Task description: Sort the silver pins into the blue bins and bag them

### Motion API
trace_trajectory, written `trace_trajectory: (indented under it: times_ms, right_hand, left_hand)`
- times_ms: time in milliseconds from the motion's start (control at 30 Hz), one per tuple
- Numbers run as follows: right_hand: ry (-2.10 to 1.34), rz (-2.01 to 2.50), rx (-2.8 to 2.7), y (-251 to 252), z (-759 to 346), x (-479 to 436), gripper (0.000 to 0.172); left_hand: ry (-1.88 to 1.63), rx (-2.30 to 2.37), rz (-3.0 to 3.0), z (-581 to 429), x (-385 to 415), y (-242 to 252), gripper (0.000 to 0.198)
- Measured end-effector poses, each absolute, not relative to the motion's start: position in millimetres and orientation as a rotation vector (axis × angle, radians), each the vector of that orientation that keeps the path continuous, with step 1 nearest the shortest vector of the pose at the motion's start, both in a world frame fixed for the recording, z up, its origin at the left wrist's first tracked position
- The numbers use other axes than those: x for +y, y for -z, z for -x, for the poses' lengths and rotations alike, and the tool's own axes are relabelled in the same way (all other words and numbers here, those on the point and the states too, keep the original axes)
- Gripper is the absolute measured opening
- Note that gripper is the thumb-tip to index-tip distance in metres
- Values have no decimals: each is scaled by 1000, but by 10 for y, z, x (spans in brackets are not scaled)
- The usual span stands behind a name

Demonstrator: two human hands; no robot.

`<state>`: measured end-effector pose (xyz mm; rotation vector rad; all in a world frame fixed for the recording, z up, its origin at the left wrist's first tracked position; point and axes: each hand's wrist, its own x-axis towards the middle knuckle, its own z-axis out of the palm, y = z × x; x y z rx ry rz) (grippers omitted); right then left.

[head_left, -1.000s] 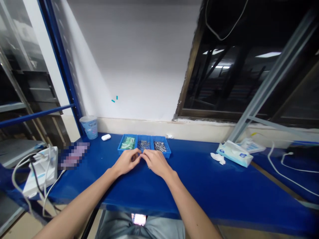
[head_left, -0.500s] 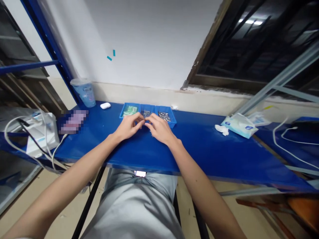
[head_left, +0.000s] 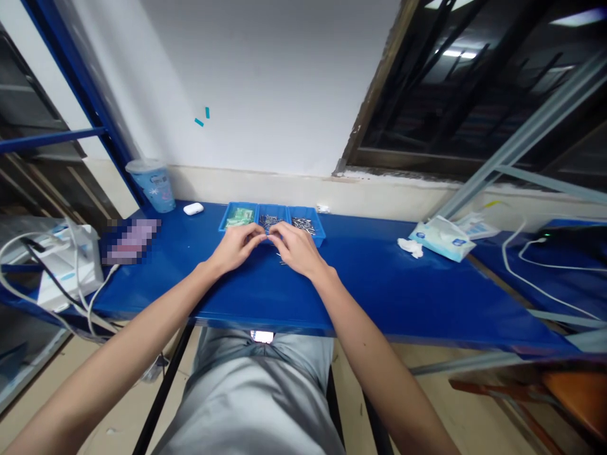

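Just in front of three blue bins, my left hand (head_left: pixel 237 245) and my right hand (head_left: pixel 294 246) meet with their fingertips pinched together. Whatever they pinch is too small to make out. The left bin (head_left: pixel 226 218) holds green and clear packets (head_left: pixel 241 217). Small metal pieces (head_left: pixel 270 221), like screws, fill the middle bin, partly covered by my fingers. More short metal pieces (head_left: pixel 303 225) lie in the right bin (head_left: pixel 319 232). A few thin metal bits (head_left: pixel 281 258) rest on the blue table beneath my right hand.
On the blue table (head_left: pixel 370 291), a lidded cup (head_left: pixel 154 186) and a white earbud case (head_left: pixel 193 208) stand at the back left. A power strip with cables (head_left: pixel 71 265) lies far left. Crumpled tissue (head_left: pixel 410 247) and a tissue pack (head_left: pixel 443 238) are on the right.
The whole view has shifted slightly. My fingertips stay together in front of the bins, with my fingers a little straighter and the hands slightly farther apart.
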<state>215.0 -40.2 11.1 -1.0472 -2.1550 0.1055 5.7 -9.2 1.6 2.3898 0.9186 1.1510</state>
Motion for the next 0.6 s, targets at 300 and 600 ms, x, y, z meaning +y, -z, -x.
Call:
trace_trajectory:
  times_ms: [300, 600]
  right_hand:
    - [8, 1163, -2131, -79, -2136, -376, 29]
    - [-68, 992, -2089, -60, -2144, -345, 21]
  left_hand:
    - [-1085, 874, -2531, -58, -97, -41, 28]
    - [-1179, 964, -2488, -47, -122, -84, 27]
